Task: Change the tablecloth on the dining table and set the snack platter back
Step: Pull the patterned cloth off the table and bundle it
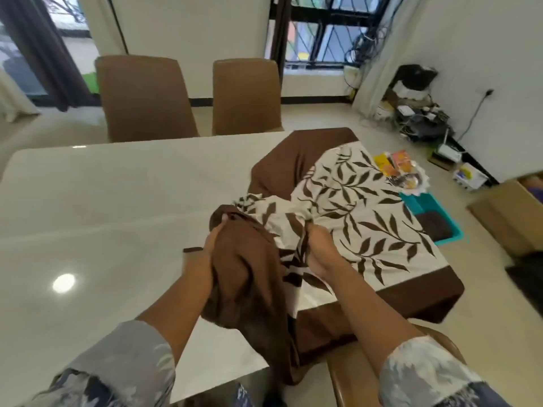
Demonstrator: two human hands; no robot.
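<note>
Both forearms reach over the near table edge. Left hand (pixel 214 245) curls its fingers round a bunched brown hem; right hand (pixel 320 253) grips the leaf-print tablecloth (pixel 367 207), which covers only the table end right of the fingers. Left of them the dining table (pixel 117 201) top lies bare, with open room. The snack platter (pixel 410 179) sits on the floor beyond the fingers, so the job looks roughly half done.

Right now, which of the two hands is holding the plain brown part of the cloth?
The left hand: it grips the plain brown fold of the tablecloth, while the right hand grips the leaf-printed part.
</note>
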